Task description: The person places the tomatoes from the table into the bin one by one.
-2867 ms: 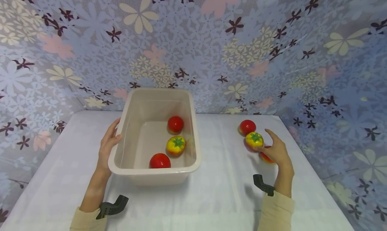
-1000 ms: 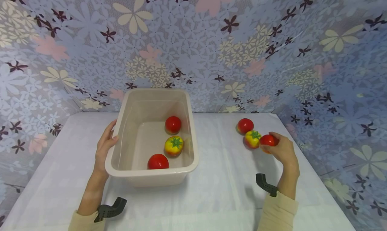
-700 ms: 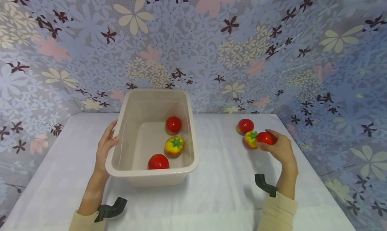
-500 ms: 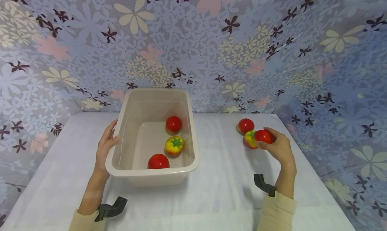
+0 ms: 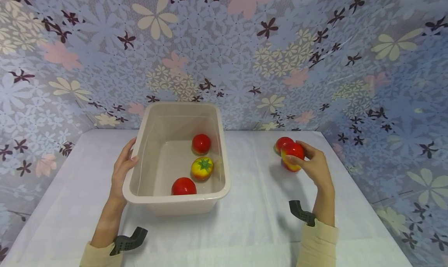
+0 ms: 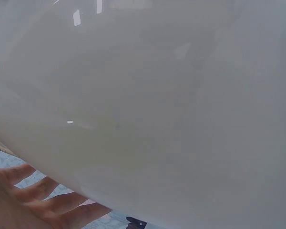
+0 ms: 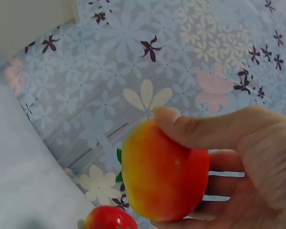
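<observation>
Nearest the viewer, two beige sleeves [image 5: 318, 239] are seen, with a dark mount [image 5: 128, 241] worn at each wrist, so that the hands can be filmed closely. Beyond them a surface [image 5: 252, 228] is covered by a white cloth.

On its left part a beige bin [image 5: 175, 199] is placed upright. Its outer left wall is touched by the left hand [image 5: 121, 171], whose fingers are spread apart and fairly straight, with the thumb at the rim; the bin is probably being steadied this way. Inside, a near red tomato [image 5: 183, 186] is partly hidden by the front rim, a yellow tomato [image 5: 202, 168] is turned green leaf upward, and a far red tomato [image 5: 201, 143] is found beside the right wall.

On the right, a red-yellow tomato [image 7: 164, 171] is clamped between the thumb and fingers of the right hand [image 5: 317, 168]. It is gripped by its sides, presumably because a smooth, round body could otherwise slip, and it seems to be held off the surface. Another tomato is mostly hidden behind it. Just beyond, a loose red tomato [image 5: 282, 142] is left on the surface.

The background is closed off by a flowered cloth [image 5: 224, 45].
</observation>
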